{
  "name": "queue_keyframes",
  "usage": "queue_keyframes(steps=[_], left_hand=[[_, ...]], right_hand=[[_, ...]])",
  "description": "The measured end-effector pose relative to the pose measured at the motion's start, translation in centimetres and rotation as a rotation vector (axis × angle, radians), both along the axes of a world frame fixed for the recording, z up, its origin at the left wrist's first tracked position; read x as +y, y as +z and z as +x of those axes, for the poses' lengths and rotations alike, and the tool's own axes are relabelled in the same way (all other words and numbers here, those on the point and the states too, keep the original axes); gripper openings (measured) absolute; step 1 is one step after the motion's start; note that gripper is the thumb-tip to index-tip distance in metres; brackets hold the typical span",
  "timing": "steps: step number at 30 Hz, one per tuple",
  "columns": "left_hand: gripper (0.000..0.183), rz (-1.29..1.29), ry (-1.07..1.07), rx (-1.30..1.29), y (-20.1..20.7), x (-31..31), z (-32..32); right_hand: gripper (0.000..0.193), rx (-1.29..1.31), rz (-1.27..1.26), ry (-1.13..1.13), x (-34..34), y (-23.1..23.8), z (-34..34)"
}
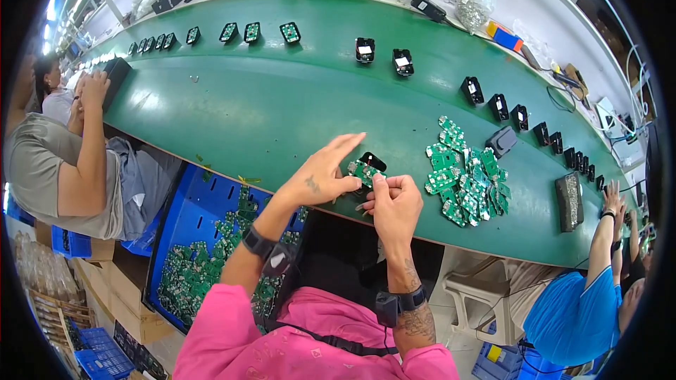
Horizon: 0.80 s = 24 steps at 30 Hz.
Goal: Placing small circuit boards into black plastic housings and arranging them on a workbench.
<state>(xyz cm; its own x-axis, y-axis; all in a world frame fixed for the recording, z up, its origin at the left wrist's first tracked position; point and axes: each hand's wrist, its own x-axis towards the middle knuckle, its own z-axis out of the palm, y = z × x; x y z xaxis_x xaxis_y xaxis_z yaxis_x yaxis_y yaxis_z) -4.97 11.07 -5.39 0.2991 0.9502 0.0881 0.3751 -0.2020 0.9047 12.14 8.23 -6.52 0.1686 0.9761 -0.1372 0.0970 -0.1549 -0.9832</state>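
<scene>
Right hand [396, 205] at frame centre, thumb and fingers pinching a green circuit board [364, 172], left hand [317, 174] just left, fingers stretched open, thumb by the board, contact unclear, black casing [375, 160] right behind, board pile [461, 181] at centre right.

Green board [363, 171], black casing [376, 160]

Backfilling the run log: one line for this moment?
left hand: open; right hand: holding green circuit board; black casing: partly covered; circuit-board pile: on workbench
</scene>
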Motion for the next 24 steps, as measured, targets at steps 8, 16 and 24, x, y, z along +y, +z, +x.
queue_keyframes(steps=[8,16,24], left_hand=[[0.052,-0.232,-0.171,-0.43,-0.9,-1.3,0.9],[0.05,-0.393,-0.086,-0.522,0.6,-4.9,2.3],[0.048,-0.28,-0.053,-0.395,1.9,-6.7,3.7]], right_hand=[[0.026,-0.049,0.13,0.041,-0.8,-1.0,1.1],[0.015,-0.303,0.369,0.018,-2.9,0.6,1.5],[0.012,-0.241,0.551,0.117,-3.9,2.2,1.8]])
